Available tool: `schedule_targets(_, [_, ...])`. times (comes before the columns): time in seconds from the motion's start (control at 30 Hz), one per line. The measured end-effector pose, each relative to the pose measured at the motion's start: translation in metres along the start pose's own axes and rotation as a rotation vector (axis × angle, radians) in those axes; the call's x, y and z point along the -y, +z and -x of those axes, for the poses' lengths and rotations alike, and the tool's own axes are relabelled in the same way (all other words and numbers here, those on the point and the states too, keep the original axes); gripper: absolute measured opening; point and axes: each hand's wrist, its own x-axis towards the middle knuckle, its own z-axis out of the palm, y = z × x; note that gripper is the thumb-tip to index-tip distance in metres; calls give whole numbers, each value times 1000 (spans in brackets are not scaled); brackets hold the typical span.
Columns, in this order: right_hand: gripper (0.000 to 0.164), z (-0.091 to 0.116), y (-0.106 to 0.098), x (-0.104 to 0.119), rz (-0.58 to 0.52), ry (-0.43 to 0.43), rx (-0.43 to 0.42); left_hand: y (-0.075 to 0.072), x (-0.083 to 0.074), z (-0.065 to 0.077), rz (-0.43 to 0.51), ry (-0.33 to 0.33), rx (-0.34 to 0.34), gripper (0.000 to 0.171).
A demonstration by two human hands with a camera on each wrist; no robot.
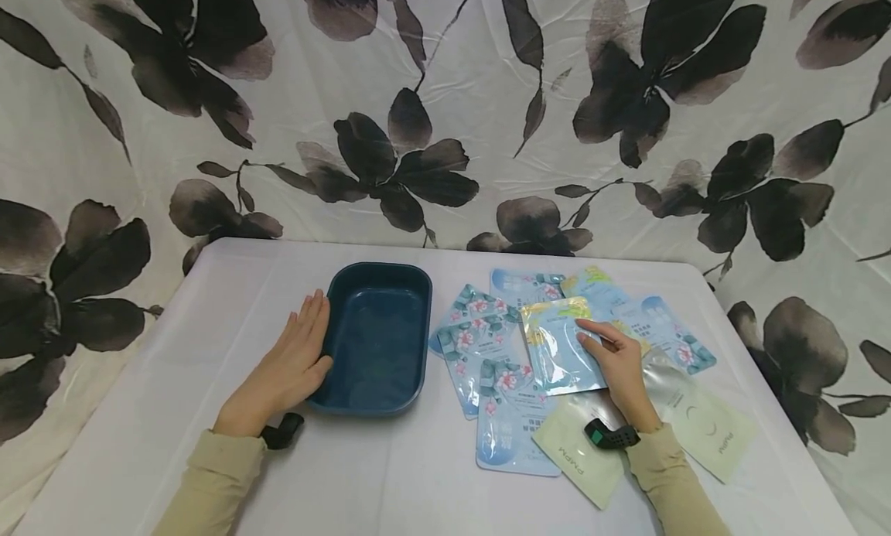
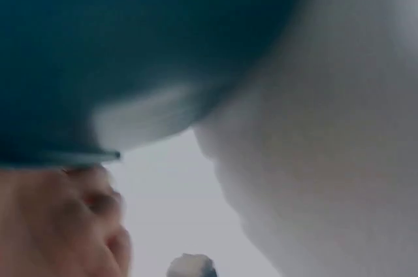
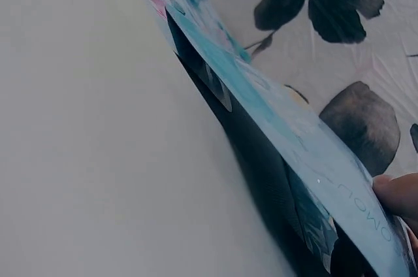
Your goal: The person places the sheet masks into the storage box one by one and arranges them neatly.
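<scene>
A dark blue rectangular tub (image 1: 379,401) stands on the table. My left hand (image 1: 285,366) lies along its left side with fingers straight and together, touching the wall near the rim. In the left wrist view the tub (image 2: 130,29) fills the upper left, blurred, with part of the hand (image 2: 59,225) below it. My right hand (image 1: 616,358) pinches a light blue face mask packet (image 1: 557,343) with a gold top band by its right edge. This packet overlaps several others. The right wrist view shows the thumb (image 3: 395,195) against a packet's edge.
Several blue flowered mask packets (image 1: 508,435) lie spread and overlapping right of the tub. Two pale green packets (image 1: 578,451) with silver parts lie near the right wrist. A white cloth covers the table (image 1: 174,350); a floral curtain (image 1: 445,72) hangs behind it.
</scene>
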Motion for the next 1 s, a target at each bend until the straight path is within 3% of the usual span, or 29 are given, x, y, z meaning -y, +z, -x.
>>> schedule_targets(0.2, [33, 0, 1, -1, -41, 30, -48, 4, 12, 1, 37, 75, -26, 77])
schedule_targets(0.63, [33, -5, 4, 24, -152, 117, -97, 4, 11, -4, -5, 33, 2, 78])
schedule_targets(0.83, [36, -6, 7, 38, -295, 156, -45, 4, 10, -5, -8, 20, 18, 78])
schedule_targets(1.0, [44, -9, 11, 52, -330, 151, 13, 4, 11, -4, 0, 20, 18, 77])
